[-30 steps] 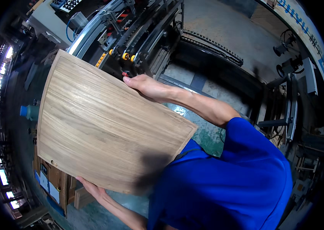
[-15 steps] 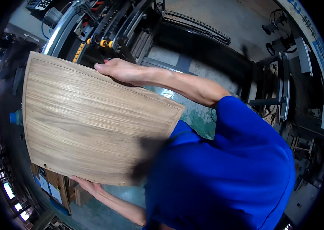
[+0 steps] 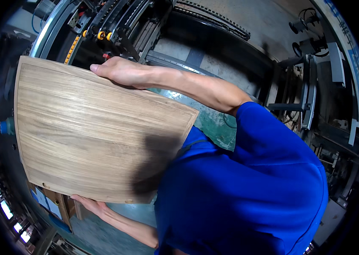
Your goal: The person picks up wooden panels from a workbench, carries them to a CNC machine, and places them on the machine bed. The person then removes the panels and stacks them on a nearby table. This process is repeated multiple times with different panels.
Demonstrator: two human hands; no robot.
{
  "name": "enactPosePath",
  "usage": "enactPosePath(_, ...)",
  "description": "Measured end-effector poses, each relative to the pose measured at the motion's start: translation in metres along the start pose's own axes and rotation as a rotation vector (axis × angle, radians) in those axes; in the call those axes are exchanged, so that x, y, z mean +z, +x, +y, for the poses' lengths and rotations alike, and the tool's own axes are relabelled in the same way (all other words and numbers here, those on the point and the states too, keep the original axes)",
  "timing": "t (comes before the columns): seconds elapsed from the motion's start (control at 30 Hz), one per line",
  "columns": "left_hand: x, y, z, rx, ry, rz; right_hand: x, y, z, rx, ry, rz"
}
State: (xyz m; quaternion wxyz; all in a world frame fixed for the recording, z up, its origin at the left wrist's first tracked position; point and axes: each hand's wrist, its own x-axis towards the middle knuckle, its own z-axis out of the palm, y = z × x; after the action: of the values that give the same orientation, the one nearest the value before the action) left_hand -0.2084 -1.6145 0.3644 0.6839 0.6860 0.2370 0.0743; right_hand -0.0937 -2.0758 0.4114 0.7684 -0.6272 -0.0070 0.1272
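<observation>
A light wooden panel (image 3: pixel 77 127) with a framed border and small cutouts along its lower edge fills the left half of the view. My right hand (image 3: pixel 119 72) grips the upper long edge, thumb on top. My left hand (image 3: pixel 88 202) holds the opposite, lower edge, its fingers partly hidden by the panel. Just beyond my right hand stands a machine with dark rails (image 3: pixel 124 25), yellow rollers (image 3: pixel 101 35) and a small red part. A dark shadow lies on the panel's right part, beside my blue shirt.
A long black trough (image 3: pixel 200 32) runs at the back. Metal frames and posts (image 3: pixel 307 93) line the right side. A blue-capped cylinder (image 3: pixel 5 126) pokes out left of the panel. A wooden board with papers (image 3: pixel 52 204) lies low at the left, above a green-painted floor (image 3: pixel 213 127).
The panel and both hands have shifted left in view, with the upper edge rising and levelling somewhat. My right forearm lies flatter. The machinery has also moved left and up in the picture.
</observation>
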Motion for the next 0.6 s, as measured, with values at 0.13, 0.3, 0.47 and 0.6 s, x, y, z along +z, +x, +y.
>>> enactPosePath(0.13, -0.004, -0.022, 0.007, -0.107, -0.117, 0.003, 0.013, -0.002, 0.019, 0.078, 0.008, 0.033)
enactPosePath(0.3, -0.043, -0.021, 0.01, -0.106, -0.317, 0.01, 0.048, -0.025, 0.037, 0.136, -0.057, 0.197)
enactPosePath(0.47, -0.095, 0.001, -0.004, -0.004, -0.358, -0.183, 0.075, -0.054, 0.1, 0.028, -0.111, 0.323)
enactPosePath(0.6, -0.156, 0.013, -0.004, -0.005, -0.44, -0.303, 0.152, -0.074, 0.114, 0.048, -0.007, 0.37)
